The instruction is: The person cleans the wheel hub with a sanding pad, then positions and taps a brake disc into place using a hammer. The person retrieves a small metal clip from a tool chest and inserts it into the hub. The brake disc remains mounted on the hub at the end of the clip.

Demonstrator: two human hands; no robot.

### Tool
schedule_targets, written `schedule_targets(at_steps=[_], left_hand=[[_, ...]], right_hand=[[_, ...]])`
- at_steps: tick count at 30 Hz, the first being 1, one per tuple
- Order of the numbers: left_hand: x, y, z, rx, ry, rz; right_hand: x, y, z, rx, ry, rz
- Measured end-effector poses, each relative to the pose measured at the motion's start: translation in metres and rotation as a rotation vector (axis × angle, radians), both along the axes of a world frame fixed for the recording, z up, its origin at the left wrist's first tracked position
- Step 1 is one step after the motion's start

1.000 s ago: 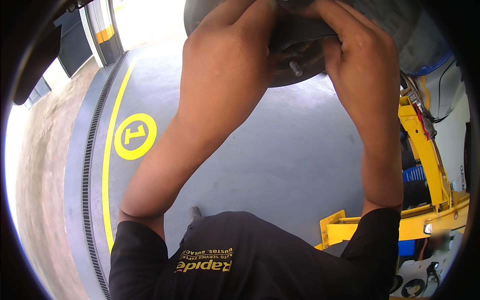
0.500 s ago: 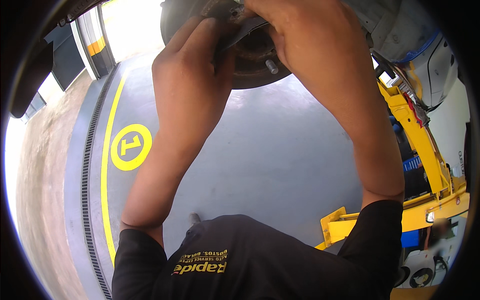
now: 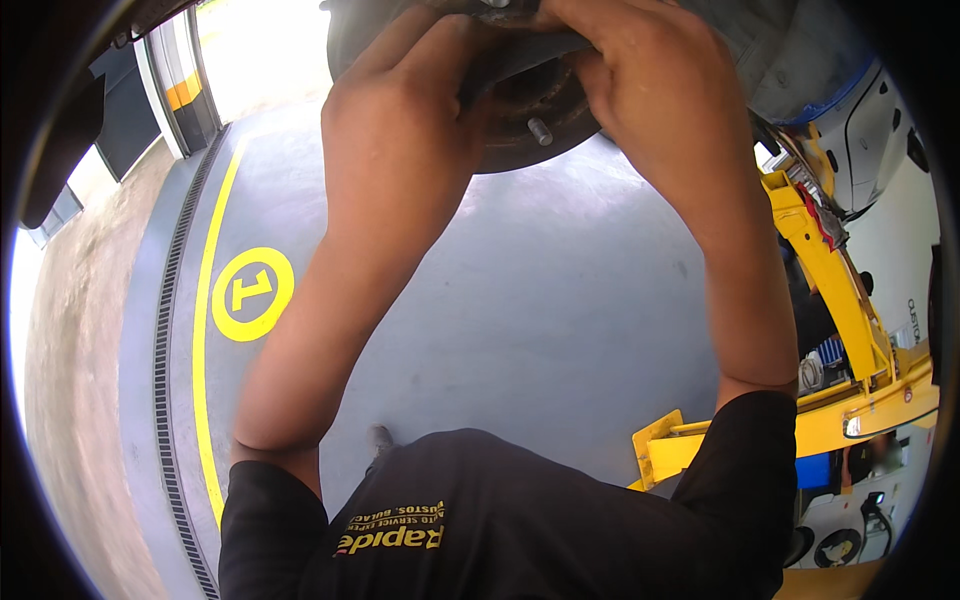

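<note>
The left forearm (image 3: 345, 290) slanted up and inward from a bent elbow, while the right forearm (image 3: 750, 285) rose more nearly upright. The left hand (image 3: 400, 120) and right hand (image 3: 665, 80) were raised at the view's upper edge, fingers curled inward, fingertips mostly hidden.

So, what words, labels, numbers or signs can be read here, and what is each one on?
I'm leaving the actual wording and numbers uncopied; here is where they stand.
Yellow lettering, upside down: on the black shirt.
One yellow numeral inside a yellow ring: on the grey floor.
Dark sideways lettering, small: on the white surface at right.
Red mark, too small to read: on the yellow frame.
</note>
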State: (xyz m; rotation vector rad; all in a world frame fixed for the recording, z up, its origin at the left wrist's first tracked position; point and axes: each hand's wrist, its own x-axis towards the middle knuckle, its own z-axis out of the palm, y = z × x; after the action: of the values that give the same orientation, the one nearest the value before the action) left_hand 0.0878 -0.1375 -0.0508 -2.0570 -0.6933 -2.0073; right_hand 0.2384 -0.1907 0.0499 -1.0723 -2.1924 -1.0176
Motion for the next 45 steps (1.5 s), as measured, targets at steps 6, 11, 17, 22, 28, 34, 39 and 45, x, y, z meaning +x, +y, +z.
schedule_targets(at_steps=[6,11,17,22,28,34,39,45], left_hand=[[0.003,0.002,0.005,-0.049,-0.020,-0.036],[0.005,0.007,-0.005,-0.090,-0.030,-0.033],[0.003,-0.007,-0.013,-0.148,0.007,0.023],[0.002,-0.042,-0.026,-0.132,0.042,0.031],[0.015,-0.029,-0.040,-0.129,-0.107,0.127],[0.032,-0.020,-0.027,-0.099,-0.189,0.191],[0.020,-0.030,-0.020,-0.131,-0.153,0.170],[0.014,-0.028,-0.006,-0.120,-0.021,0.243]], right_hand=[[0.004,0.000,0.002,-0.149,0.076,0.007],[0.004,0.003,0.000,0.065,-0.107,-0.017],[0.006,-0.005,0.003,0.009,-0.143,0.047],[0.009,-0.026,-0.006,-0.032,-0.175,0.087],[0.010,-0.006,0.001,0.226,-0.283,0.131],[0.012,0.008,0.009,0.246,-0.333,0.172],[-0.002,0.000,0.013,0.252,-0.416,0.075],[-0.017,-0.013,0.031,0.070,-0.461,0.024]])
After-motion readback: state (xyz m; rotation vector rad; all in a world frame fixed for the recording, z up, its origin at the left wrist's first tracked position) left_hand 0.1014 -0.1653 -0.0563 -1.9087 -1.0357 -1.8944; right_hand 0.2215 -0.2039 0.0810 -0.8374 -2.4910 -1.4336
